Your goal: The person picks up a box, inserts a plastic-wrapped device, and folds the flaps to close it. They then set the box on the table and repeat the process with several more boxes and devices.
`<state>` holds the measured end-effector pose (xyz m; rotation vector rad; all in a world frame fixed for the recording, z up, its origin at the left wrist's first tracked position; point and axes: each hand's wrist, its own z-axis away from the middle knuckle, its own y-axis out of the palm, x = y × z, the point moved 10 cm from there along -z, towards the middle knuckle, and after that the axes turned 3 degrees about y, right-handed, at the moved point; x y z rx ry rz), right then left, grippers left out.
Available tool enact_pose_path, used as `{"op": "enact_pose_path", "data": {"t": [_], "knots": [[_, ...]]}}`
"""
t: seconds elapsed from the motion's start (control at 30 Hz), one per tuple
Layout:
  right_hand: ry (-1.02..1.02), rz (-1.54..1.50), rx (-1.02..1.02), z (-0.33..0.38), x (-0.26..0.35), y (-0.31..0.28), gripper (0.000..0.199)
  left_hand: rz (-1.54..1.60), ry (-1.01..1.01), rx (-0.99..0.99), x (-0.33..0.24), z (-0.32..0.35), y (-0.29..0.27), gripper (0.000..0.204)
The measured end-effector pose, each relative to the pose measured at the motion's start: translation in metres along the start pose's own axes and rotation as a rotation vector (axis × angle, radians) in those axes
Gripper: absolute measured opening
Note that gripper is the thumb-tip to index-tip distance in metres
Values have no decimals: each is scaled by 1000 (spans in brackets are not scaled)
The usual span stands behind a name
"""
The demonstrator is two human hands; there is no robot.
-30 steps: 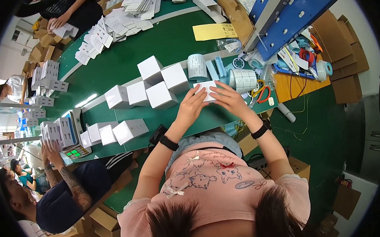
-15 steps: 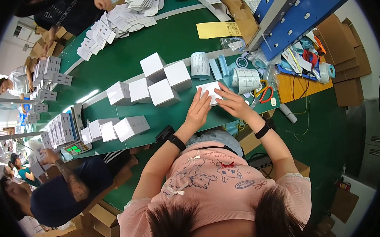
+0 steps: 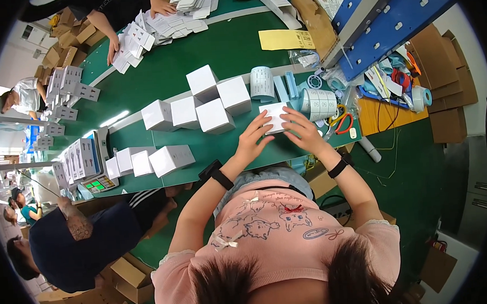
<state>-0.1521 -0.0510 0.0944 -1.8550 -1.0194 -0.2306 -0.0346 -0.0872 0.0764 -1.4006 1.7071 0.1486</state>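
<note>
A small white box (image 3: 275, 116) lies on the green table near its front edge, between my two hands. My left hand (image 3: 254, 137) grips its left side, fingertips on the top and the thumb held low and apart. From the right, my right hand (image 3: 305, 132) presses its fingers on the box's top and right side. Just left of the box stand several closed white boxes (image 3: 234, 95) in a cluster. Behind it are a roll of printed labels (image 3: 262, 84) and another label roll (image 3: 319, 104) lying on its side.
Scissors with red handles (image 3: 343, 123) lie right of my hands. More white boxes (image 3: 170, 159) stand at the left near a scale (image 3: 100, 183). A blue perforated post (image 3: 391, 26) rises at the back right. Co-workers are across the table and at the left.
My fingers have shifted from lying across the box's top toward its sides, and my left thumb now shows. The co-worker across the table has both hands on the flat white cartons.
</note>
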Motion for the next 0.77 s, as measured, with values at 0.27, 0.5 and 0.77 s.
{"op": "enact_pose_path", "data": {"t": [0.27,0.5,0.77], "knots": [[-57,59,-35,13,5,10,26,-158,120,-65,0,20,18,30],[-7,-8,-81,16,-5,13,26,-286,293,-88,3,34,27,38],[529,-685,41,23,-74,55,102,443,-276,-182,42,31,14,59]]}}
